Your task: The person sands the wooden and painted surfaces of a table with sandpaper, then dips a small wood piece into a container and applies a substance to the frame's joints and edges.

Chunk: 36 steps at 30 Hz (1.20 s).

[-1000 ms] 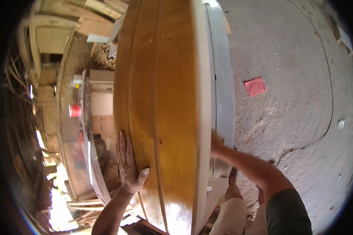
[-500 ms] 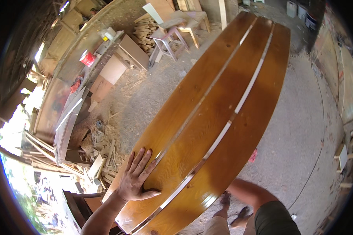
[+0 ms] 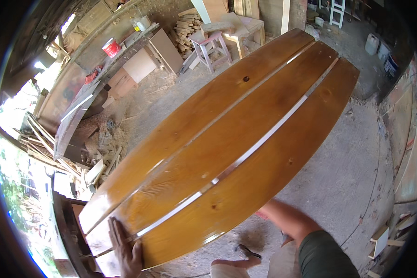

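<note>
A long, glossy brown wooden panel with bowed sides stretches from the lower left to the upper right. It is made of three wide planks with narrow gaps between them. My left hand lies on its near left end, fingers stretched out and flat on the surface. My right forearm reaches to the panel's near long edge. The right hand itself is hidden beneath the panel, so what it touches does not show. A scrap of red shows beside that forearm, too little to name.
Beyond the panel stand a small pinkish stool and a pile of wood offcuts. A red tin sits on a workbench at the left. Wood scraps litter the floor below it. Pale containers stand at the far right.
The panel now lies lower and more slanted in view, its near end farther left. My left hand has shifted down toward that end. The right forearm still reaches under the panel's edge.
</note>
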Each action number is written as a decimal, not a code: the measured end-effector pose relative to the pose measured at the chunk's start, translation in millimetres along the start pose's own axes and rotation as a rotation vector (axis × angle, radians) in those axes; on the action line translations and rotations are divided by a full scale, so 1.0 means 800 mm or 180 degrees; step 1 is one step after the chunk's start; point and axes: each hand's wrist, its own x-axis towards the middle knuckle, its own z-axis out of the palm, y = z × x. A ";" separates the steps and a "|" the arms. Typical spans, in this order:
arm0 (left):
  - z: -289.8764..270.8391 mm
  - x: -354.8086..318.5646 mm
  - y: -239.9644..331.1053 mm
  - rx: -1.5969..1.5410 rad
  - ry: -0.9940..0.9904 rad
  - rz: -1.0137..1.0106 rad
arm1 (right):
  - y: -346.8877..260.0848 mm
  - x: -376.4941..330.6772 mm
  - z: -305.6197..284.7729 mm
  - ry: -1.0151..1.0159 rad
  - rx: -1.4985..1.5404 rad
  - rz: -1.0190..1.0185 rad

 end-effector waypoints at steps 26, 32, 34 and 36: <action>0.008 -0.065 0.009 -0.0884 0.0024 0.0662 | 0.316 -0.003 -0.125 0.1152 -0.0316 0.0828; 0.033 -0.027 0.009 -0.0292 0.0065 0.0686 | 0.368 -0.020 -0.186 0.1380 -0.1063 0.1457; 0.019 -0.040 0.008 -0.0084 0.0147 0.0689 | 0.297 -0.028 -0.093 0.1426 -0.0672 -0.0266; 0.012 -0.046 0.015 0.0291 0.0167 0.0653 | 0.348 -0.006 -0.104 0.1362 -0.0688 -0.0099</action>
